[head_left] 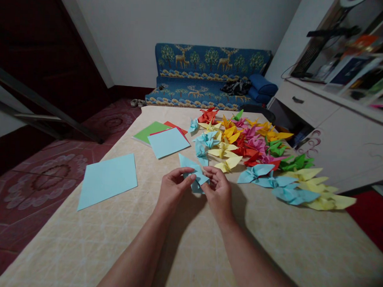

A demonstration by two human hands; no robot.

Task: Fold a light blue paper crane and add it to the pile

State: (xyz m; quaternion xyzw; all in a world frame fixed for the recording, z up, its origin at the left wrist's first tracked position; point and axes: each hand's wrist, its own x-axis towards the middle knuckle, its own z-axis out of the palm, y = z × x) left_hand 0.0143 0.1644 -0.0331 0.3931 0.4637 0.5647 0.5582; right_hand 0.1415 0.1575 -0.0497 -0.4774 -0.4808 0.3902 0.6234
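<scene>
A partly folded light blue paper [195, 164] is held between both hands, over the middle of the table. My left hand [175, 185] pinches its left side, with the thumb on top. On its right side my right hand [219, 192] grips the paper with thumb and fingers. Just beyond the hands lie folded paper cranes, among them a yellow crane [228, 163] and a light blue crane [207, 139]. The paper's underside and some fingertips are hidden.
A flat light blue sheet [110, 181] lies left on the cloth-covered table [112, 258]. Further back are stacked sheets [169, 142]. Several coloured cranes [256, 141] spread across the right side. A patterned sofa [202, 89] and a white cabinet [345, 136] stand beyond.
</scene>
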